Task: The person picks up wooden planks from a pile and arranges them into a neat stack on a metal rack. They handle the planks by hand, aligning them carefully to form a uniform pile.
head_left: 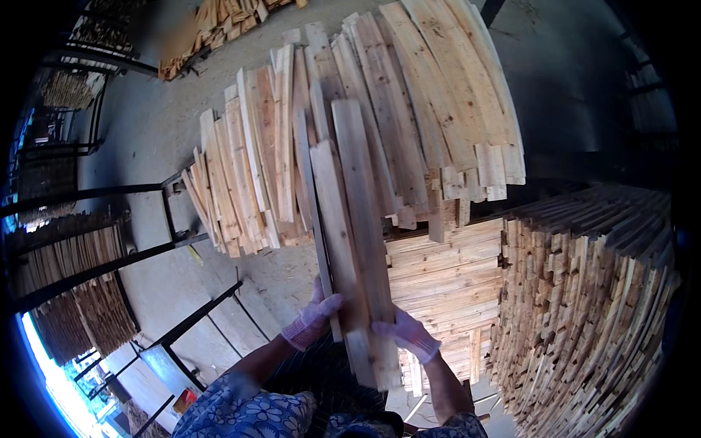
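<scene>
A small bundle of long wooden boards [365, 212] stands out in front of my body, pointing away from me over the sorted wood. My left hand [315, 318], in a pale knitted glove, is closed round the left edge of the bundle near its lower end. From the right side my right hand [410, 333], gloved alike, grips the same boards, its fingers reaching over the face of the rightmost one. The boards lie side by side with uneven ends. Beyond them, a broad row of loose planks [277, 139] rests on a rack, partly hidden by the bundle.
At the right rises a tall stack of wooden strips [577, 314]. Beside it is a pale panel of planks [445, 285]. Dark metal rails [95, 191] and a frame [197, 314] stand at the left, with more stacked wood [80, 292]. Another wood pile [226, 22] sits far off.
</scene>
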Available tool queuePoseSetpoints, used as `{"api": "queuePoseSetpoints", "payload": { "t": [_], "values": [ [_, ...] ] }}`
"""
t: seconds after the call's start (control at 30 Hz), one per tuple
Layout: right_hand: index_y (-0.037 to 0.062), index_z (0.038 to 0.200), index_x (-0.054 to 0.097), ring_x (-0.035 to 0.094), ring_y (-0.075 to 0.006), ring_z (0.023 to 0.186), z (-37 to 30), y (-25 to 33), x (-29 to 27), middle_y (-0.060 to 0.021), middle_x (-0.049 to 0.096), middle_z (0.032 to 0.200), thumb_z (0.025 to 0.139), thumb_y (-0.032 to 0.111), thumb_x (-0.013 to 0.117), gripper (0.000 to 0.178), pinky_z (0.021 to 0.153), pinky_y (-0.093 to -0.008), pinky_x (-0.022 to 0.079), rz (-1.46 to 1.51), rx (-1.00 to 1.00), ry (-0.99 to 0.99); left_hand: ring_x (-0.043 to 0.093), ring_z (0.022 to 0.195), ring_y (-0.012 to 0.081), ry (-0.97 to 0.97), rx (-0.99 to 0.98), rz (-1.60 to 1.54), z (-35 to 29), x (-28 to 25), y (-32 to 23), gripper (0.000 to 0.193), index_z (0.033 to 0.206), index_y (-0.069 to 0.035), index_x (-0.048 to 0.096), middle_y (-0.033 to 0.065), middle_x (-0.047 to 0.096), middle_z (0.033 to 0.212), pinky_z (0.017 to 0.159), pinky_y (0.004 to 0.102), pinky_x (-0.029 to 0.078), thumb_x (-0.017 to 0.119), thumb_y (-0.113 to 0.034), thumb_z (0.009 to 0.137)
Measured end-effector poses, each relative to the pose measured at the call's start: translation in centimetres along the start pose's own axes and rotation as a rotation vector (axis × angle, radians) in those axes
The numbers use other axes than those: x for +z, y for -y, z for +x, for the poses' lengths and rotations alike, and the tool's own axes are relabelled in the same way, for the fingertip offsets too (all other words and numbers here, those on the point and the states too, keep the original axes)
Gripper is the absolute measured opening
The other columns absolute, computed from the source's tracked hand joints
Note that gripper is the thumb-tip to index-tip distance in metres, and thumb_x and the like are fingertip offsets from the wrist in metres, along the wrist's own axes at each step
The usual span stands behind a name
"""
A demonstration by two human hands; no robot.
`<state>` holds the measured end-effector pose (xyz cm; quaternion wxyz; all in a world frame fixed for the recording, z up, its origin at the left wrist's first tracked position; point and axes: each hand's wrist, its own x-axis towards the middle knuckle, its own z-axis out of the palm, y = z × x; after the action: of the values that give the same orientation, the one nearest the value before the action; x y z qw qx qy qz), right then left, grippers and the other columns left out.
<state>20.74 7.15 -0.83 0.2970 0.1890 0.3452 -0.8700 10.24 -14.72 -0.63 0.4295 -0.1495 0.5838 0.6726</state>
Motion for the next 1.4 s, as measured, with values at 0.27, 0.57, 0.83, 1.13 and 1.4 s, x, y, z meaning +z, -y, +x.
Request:
{"api": "queuePoseSetpoints", "payload": {
  "t": [0.27, 0.57, 0.83, 1.13, 1.4],
  "values": [
    [0.0085, 0.157, 0.022, 0.05, -0.0251, 0.132, 4.0, 0.0, -2.4, -0.0171, 0.048, 0.145, 0.082, 0.026, 0.082, 0.098, 0.106, -0.034, 0.045, -0.3, -0.104, -0.246, 0.048, 0.132, 0.0319, -0.021, -0.046, -0.213, 3.0, 2.2, 8.8, 0.103, 0.158, -0.025, 0.0, 0.0185, 0.034, 0.151, 0.104, 0.0464, 0.049, 0.075, -0.029, 0.088],
    [0.0061, 0.158, 0.021, 0.042, -0.0243, 0.138, -20.4, -21.9, -7.2, -0.0168, 0.044, 0.149, 0.081, 0.031, 0.084, 0.103, 0.114, -0.0343, 0.033, 0.134, 0.01, -0.318, 0.039, 0.135, 0.0272, 0.152, -0.324, -0.006, -15.6, 9.9, 28.4, 0.118, 0.155, -0.026, -0.013, 0.0112, 0.029, 0.148, 0.104, 0.0415, 0.047, 0.075, -0.003, 0.08],
    [0.0039, 0.156, 0.024, 0.056, -0.0205, 0.126, -33.6, -52.5, -9.5, -0.0114, 0.057, 0.138, 0.089, 0.025, 0.077, 0.088, 0.106, -0.0327, 0.045, 0.656, -0.412, -1.118, 0.059, 0.119, 0.0212, 0.714, -0.685, 0.545, -14.8, 21.7, 45.0, 0.088, 0.149, -0.004, 0.029, 0.0126, 0.057, 0.13, 0.1, 0.031, 0.053, 0.082, -0.013, 0.079],
    [0.0064, 0.158, 0.024, 0.05, -0.0243, 0.13, -35.9, -63.3, -31.1, -0.0179, 0.047, 0.148, 0.092, 0.019, 0.07, 0.081, 0.107, -0.0303, 0.04, 0.593, -0.379, -1.78, 0.064, 0.11, 0.0282, 0.844, -0.287, 1.626, -2.4, 31.6, 65.5, 0.059, 0.12, -0.001, 0.059, 0.0192, 0.067, 0.117, 0.094, 0.0349, 0.05, 0.079, -0.032, 0.074],
    [0.0083, 0.149, 0.04, 0.065, -0.0399, 0.102, -36.7, -79.6, -30.1, -0.0228, 0.067, 0.112, 0.09, 0.023, 0.053, 0.063, 0.091, -0.045, 0.05, 0.17, 0.436, -2.081, 0.067, 0.077, 0.0297, 0.58, -0.038, 1.694, 0.3, 24.4, 67.4, 0.035, 0.119, -0.008, 0.055, 0.0198, 0.061, 0.107, 0.063, 0.0413, 0.055, 0.063, -0.016, 0.086]
  ]
}}
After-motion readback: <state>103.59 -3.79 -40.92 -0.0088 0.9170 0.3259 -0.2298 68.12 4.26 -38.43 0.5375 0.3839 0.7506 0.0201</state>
